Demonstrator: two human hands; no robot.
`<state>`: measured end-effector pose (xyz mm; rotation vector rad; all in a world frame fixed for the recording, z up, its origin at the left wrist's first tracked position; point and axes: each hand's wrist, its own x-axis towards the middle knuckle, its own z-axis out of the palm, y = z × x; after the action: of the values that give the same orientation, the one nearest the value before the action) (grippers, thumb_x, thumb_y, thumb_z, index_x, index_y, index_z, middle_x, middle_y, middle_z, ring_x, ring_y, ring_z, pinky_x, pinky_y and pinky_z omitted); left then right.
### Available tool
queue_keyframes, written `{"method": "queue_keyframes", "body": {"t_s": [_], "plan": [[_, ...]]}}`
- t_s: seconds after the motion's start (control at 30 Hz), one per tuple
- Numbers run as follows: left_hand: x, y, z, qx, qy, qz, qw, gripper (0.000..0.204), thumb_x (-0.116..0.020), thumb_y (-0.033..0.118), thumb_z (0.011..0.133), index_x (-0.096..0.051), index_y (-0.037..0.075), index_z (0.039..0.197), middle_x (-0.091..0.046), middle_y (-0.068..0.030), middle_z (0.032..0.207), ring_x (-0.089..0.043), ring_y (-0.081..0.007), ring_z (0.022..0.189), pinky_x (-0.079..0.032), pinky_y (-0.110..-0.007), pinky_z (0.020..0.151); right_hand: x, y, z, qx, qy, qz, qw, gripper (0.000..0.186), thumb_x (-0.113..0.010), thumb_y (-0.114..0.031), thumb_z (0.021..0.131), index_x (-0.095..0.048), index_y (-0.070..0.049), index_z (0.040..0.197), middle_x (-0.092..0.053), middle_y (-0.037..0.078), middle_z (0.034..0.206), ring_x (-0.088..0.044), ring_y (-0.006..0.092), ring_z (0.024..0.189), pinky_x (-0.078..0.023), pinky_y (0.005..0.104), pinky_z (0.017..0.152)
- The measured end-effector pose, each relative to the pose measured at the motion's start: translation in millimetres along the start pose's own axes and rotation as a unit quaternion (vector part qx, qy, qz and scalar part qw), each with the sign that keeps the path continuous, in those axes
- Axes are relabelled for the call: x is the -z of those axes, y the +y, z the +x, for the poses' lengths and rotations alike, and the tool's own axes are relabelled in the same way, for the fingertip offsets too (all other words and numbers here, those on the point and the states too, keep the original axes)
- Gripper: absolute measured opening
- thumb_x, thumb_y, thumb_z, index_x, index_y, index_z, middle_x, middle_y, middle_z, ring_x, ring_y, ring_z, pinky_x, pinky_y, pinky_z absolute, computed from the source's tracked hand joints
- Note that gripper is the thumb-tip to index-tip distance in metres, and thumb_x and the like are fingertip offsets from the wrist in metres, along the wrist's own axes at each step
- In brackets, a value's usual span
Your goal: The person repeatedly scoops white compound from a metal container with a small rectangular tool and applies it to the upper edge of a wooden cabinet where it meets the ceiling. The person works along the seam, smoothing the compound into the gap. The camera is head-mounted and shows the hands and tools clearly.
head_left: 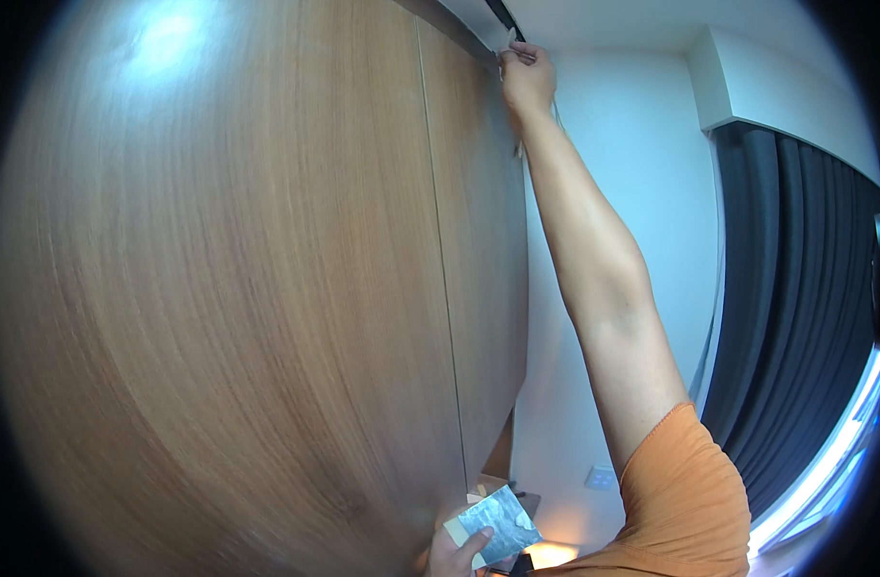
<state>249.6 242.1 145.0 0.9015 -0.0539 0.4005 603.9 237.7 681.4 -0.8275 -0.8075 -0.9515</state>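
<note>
My right arm, in an orange sleeve, stretches up to the top of the tall wood-grain cabinet. There my right hand (528, 79) is closed, fingers curled round a thin whitish cloth or tissue (506, 46) against the cabinet's upper edge. Most of that piece is hidden by the fingers. Low in the view, my left hand (452, 556) grips a flat pale blue-grey packet (505, 522) with a cream end, its thumb lying across the front. The packet is tilted, close to the cabinet's lower part.
Wood-grain cabinet doors (257, 288) fill the left side, with a narrow seam between two panels. Beyond stands a pale wall (613, 125) with a wall socket (600, 477) low down. Dark curtains (781, 288) hang at the right beside a bright window. A warm light glows near the bottom.
</note>
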Motion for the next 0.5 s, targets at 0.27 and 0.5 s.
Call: {"method": "queue_keyframes", "body": {"t_s": [0.27, 0.5], "plan": [[-31.3, 24.4, -0.9, 0.034, 0.019, -0.082, 0.996, 0.041, -0.056, 0.001, 0.098, -0.047, -0.003, 0.138, -0.065, -0.0188, 0.122, -0.069, -0.0319, 0.109, -0.063, -0.045, 0.079, 191.0, -76.6, -183.3, -0.181, -0.327, 0.289, 0.882, 0.047, -0.066, -0.022, 0.1, -0.048, 0.001, 0.137, -0.062, 0.022, 0.134, -0.067, 0.0299, 0.119, -0.052, 0.0404, 0.101], [-82.3, 16.3, 19.1, 0.059, 0.062, -0.167, 0.982, 0.036, -0.054, 0.016, 0.1, -0.053, 0.006, 0.135, -0.069, -0.011, 0.116, -0.07, -0.0213, 0.092, -0.053, -0.032, 0.064, 329.1, -128.0, -298.0, -0.174, -0.576, 0.081, 0.795, 0.031, -0.072, -0.005, 0.091, -0.072, -0.002, 0.122, -0.07, 0.016, 0.125, -0.071, 0.0316, 0.112, -0.054, 0.0416, 0.1]]}}
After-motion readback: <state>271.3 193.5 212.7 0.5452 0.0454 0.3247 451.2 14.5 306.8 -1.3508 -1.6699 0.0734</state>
